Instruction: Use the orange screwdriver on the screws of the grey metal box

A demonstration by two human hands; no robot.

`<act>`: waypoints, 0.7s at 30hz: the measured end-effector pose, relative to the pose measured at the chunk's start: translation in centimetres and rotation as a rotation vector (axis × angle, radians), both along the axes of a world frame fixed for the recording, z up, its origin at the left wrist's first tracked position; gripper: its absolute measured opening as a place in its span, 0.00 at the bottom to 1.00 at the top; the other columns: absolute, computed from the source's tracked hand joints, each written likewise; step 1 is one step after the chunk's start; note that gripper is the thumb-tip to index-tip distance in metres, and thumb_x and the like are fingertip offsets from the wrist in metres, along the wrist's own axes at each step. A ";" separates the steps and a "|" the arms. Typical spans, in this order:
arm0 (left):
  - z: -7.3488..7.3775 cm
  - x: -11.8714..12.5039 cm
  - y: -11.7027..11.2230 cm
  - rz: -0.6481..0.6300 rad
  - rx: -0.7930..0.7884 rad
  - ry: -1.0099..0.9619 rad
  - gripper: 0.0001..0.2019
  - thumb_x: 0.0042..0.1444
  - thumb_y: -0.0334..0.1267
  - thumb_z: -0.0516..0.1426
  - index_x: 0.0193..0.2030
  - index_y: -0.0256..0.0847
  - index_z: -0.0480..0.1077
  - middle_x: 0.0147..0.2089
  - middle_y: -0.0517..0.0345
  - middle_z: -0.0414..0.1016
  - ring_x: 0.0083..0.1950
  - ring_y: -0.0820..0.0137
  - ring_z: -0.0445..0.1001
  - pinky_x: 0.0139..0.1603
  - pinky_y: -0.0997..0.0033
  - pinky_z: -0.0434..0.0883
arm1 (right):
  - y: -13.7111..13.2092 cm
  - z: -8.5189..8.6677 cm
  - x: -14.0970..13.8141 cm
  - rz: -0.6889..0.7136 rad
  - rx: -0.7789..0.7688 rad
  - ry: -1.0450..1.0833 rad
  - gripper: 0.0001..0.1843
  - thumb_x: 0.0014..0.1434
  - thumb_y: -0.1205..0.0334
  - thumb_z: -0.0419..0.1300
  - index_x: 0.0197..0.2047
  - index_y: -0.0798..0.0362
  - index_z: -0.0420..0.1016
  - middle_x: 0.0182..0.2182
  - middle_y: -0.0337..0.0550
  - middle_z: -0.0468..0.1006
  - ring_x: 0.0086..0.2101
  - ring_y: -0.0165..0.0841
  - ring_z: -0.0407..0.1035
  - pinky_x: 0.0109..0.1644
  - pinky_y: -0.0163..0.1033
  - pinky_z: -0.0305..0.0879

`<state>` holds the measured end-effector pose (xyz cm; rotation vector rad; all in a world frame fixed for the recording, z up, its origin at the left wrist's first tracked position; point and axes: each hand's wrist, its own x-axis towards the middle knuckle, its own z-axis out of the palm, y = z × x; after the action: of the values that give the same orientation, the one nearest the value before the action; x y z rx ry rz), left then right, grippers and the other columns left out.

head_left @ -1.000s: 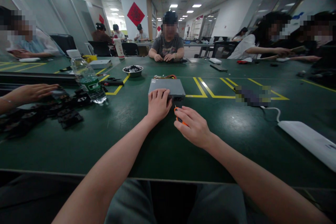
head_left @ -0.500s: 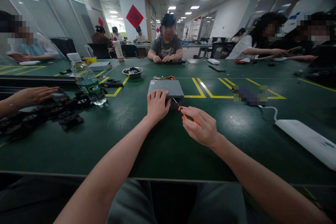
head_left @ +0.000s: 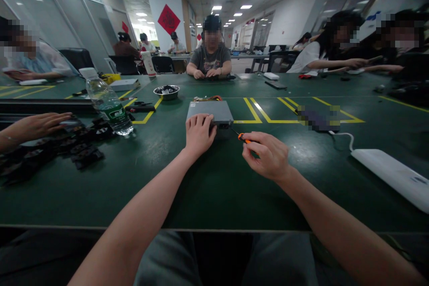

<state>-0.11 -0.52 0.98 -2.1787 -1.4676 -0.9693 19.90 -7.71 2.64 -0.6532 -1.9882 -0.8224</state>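
Observation:
A flat grey metal box (head_left: 212,110) lies on the green table (head_left: 208,178), with coloured wires (head_left: 208,98) at its far edge. My left hand (head_left: 198,133) rests on the box's near left corner, fingers curled over its edge. My right hand (head_left: 268,155) is closed round a small screwdriver (head_left: 241,137) with an orange and black handle. The screwdriver's thin tip points at the near right edge of the box.
A water bottle (head_left: 107,102) stands to the left beside several black parts (head_left: 77,143), where another person's hand (head_left: 36,125) rests. A metal bowl (head_left: 166,92) sits behind the box. A white device (head_left: 392,174) with a cable lies at right. Other people sit round the table.
My right hand has drawn back to the right with the screwdriver, which now lies flatter and points left at the box. My left hand has stayed on the box.

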 end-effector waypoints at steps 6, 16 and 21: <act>0.0 0.1 -0.1 0.008 0.007 -0.002 0.15 0.57 0.41 0.50 0.51 0.43 0.63 0.52 0.52 0.66 0.53 0.58 0.59 0.53 0.58 0.56 | 0.3 -0.3 0.1 0.001 -0.008 0.009 0.14 0.49 0.71 0.58 0.39 0.50 0.62 0.39 0.43 0.75 0.39 0.31 0.70 0.41 0.38 0.70; -0.1 0.1 0.1 -0.001 0.009 -0.005 0.15 0.57 0.41 0.50 0.52 0.43 0.63 0.52 0.52 0.66 0.53 0.58 0.60 0.53 0.58 0.56 | 0.5 -0.6 0.2 -0.023 -0.020 -0.012 0.13 0.49 0.70 0.57 0.39 0.50 0.62 0.39 0.43 0.75 0.40 0.31 0.70 0.42 0.39 0.69; -0.1 0.1 0.1 -0.001 0.008 -0.003 0.15 0.57 0.41 0.51 0.51 0.43 0.63 0.52 0.52 0.66 0.53 0.58 0.59 0.53 0.58 0.56 | 0.5 -0.5 0.1 -0.018 -0.011 -0.014 0.14 0.49 0.71 0.57 0.39 0.50 0.62 0.39 0.43 0.75 0.40 0.31 0.70 0.42 0.38 0.69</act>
<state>-0.04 -0.43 0.86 -2.1732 -1.4620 -0.9770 20.02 -7.25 2.12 -0.6742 -2.0031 -0.8290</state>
